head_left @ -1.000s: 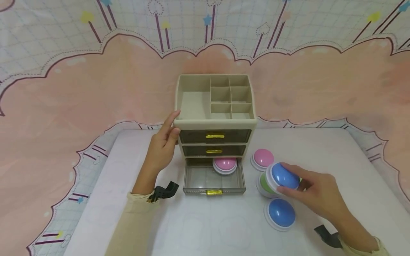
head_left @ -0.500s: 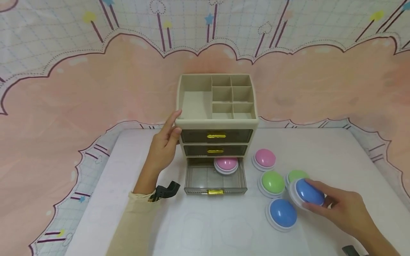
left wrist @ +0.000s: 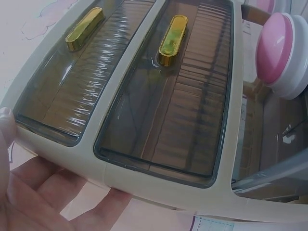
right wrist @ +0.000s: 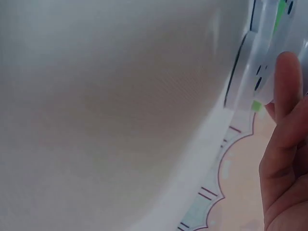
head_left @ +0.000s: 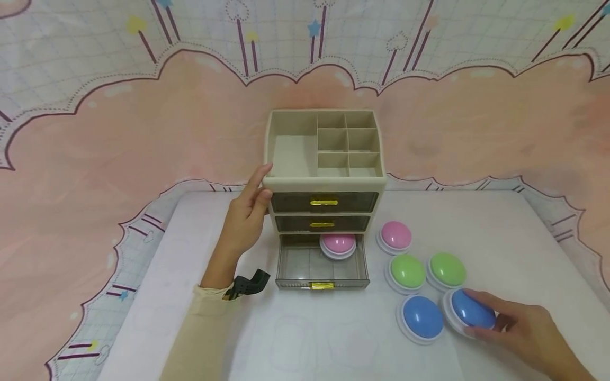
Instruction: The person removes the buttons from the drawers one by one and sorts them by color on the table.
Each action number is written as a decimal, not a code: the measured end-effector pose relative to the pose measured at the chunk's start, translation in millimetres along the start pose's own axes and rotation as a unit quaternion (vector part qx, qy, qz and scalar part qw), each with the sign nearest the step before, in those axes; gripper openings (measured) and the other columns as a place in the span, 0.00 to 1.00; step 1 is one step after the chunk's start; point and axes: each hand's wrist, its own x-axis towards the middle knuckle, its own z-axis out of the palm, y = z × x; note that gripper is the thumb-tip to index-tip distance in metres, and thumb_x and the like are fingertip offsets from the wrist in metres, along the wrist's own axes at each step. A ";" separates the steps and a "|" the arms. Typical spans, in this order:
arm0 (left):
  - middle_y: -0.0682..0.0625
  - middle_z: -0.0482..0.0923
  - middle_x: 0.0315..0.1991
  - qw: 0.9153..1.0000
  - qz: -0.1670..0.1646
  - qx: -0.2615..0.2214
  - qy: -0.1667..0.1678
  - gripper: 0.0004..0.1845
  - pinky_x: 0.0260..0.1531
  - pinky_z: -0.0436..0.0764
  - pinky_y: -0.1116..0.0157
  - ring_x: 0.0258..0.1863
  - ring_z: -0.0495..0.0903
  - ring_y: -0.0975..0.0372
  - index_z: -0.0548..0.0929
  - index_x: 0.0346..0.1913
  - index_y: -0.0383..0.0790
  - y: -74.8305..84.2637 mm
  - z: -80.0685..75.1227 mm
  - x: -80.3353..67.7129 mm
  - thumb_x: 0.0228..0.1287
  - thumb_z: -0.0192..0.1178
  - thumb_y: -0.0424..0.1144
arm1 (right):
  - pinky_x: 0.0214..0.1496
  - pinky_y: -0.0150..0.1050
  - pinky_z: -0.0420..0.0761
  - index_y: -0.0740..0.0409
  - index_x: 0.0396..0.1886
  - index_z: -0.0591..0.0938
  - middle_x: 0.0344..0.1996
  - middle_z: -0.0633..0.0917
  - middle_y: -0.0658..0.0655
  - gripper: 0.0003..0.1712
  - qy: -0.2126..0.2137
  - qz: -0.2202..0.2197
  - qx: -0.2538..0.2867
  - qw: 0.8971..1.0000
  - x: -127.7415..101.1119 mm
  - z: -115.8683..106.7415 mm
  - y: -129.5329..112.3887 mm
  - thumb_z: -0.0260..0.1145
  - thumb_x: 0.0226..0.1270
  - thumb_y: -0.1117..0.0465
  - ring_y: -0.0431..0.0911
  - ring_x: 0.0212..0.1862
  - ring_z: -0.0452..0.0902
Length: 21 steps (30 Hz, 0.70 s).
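Note:
My left hand (head_left: 242,219) holds the left side of a beige drawer organizer (head_left: 324,181), thumb at the front corner and fingers along the side. The left wrist view shows those fingers beside the frame, near two closed dark drawers (left wrist: 166,115). Below them, the bottom drawer (head_left: 300,264) is pulled out, with a pink buzzer button (head_left: 338,244) at its back right. On the table at right, my right hand (head_left: 534,333) grips a blue buzzer button (head_left: 473,308) by its white rim. Left of it sits another blue buzzer button (head_left: 422,316), close beside.
Two green buzzer buttons (head_left: 448,269) stand side by side behind the blue ones. A pink buzzer button (head_left: 396,235) lies farther back, right of the organizer. Under everything is a white tabletop (head_left: 267,344), with a patterned cloth (head_left: 476,121) behind.
My right hand has carried the blue button from over the green ones rightward and down toward the front, uncovering both green buttons. The left hand keeps its hold on the organizer.

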 end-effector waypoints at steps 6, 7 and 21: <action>0.43 0.77 0.29 1.000 -0.001 0.003 0.003 0.26 0.31 0.73 0.60 0.28 0.73 0.56 0.65 0.77 0.59 -1.0 1.4 0.7 0.81 0.48 0.49 | 0.31 0.27 0.73 0.42 0.67 0.81 0.35 0.82 0.44 0.48 -0.026 0.008 -0.012 1.000 -0.4 6.3 4.1 0.79 0.45 0.30 0.33 0.31 0.67; 0.43 0.77 0.29 1.000 -0.001 0.001 0.002 0.26 0.31 0.74 0.59 0.29 0.74 0.56 0.65 0.77 0.59 -1.1 1.6 0.6 0.81 0.48 0.49 | 0.31 0.28 0.73 0.42 0.67 0.81 0.35 0.82 0.44 0.48 -0.028 0.007 -0.015 0.999 -0.7 7.1 5.3 0.79 0.45 0.30 0.33 0.31 0.67; 0.42 0.79 0.32 1.000 0.003 0.008 0.001 0.26 0.32 0.75 0.58 0.29 0.76 0.55 0.65 0.78 0.58 -0.7 0.7 1.3 0.81 0.47 0.51 | 0.31 0.27 0.77 0.44 0.64 0.84 0.47 0.88 0.52 0.45 0.012 -0.068 0.013 0.998 -2.7 11.4 9.6 0.84 0.42 0.38 0.29 0.31 0.69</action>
